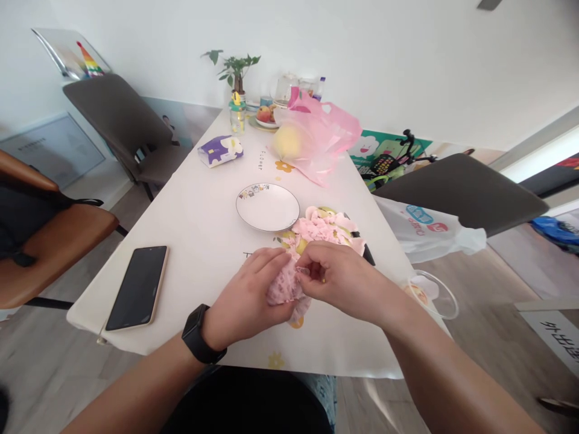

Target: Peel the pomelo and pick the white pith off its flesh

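Note:
My left hand (pixel 246 295), wearing a black watch, is curled around a pink pomelo piece (pixel 283 285) above the near part of the table. At the piece's right side, my right hand (pixel 332 271) pinches its pale membrane between thumb and index finger. Just beyond my hands lies a heap of pomelo peel (pixel 323 228), pink pith mostly up with yellow-green rind at the edges. A dark flat object (pixel 368 256) shows partly from under the heap. Left of the peel stands a round white plate (pixel 268 208) with small cartoon figures along its rim.
A phone (pixel 138 288) lies at the table's left edge. Farther back are a purple tissue pack (pixel 221 150), a pink plastic bag (pixel 323 135) around a yellow round fruit (pixel 287 141), and a potted plant (pixel 238 69). A white bag (pixel 420 229) hangs off the right edge.

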Motion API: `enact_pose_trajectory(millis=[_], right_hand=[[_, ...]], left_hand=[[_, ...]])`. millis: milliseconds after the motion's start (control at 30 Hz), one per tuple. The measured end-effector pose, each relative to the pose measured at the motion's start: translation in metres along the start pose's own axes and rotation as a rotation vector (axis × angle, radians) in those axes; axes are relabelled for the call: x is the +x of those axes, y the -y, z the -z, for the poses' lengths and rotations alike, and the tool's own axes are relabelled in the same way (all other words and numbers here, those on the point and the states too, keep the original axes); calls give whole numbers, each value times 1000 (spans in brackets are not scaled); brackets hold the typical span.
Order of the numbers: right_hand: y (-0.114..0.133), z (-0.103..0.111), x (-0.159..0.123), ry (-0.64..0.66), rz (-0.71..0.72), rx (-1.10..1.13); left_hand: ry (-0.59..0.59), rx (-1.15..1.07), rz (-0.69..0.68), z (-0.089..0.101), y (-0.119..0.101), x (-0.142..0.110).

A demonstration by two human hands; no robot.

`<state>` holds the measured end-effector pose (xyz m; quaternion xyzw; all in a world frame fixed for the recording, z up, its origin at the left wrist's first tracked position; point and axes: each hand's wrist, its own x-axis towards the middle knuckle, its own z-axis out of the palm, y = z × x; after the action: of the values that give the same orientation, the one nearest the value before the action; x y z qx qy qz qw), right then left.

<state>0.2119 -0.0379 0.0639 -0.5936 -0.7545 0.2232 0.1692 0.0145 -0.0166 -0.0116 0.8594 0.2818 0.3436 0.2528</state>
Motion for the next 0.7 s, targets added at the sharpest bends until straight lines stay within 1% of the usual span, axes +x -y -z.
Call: enact_pose_trajectory(millis=[100,167,233,300,367,467,533,633,700], right_hand=[[-4,-2,2,-20,-8,-35],[-9,0,1,7,-7,22],[-12,3,-3,59,29,102],[-12,6,-8,75,86,126],[-10,6,-12,52,115,90],[-5,1,-17,-8,106,12],[-1,-3,-18,-35,111,2],[-3,-6,-15,-25,112,10],[-11,-6,-10,-7,84,-34]], left_hand=[[3,6,5,0,-1,0],[14,14,7,1,-1,-1],[20,21,8,1,-1,-2],[17,23,6,1,-1,-3],[8,23,8,0,0,-3],[-2,25,12,0,-1,-3],[0,26,11,0,-2,-3],[6,25,7,0,-2,-4],[16,16,9,0,-1,-7]])
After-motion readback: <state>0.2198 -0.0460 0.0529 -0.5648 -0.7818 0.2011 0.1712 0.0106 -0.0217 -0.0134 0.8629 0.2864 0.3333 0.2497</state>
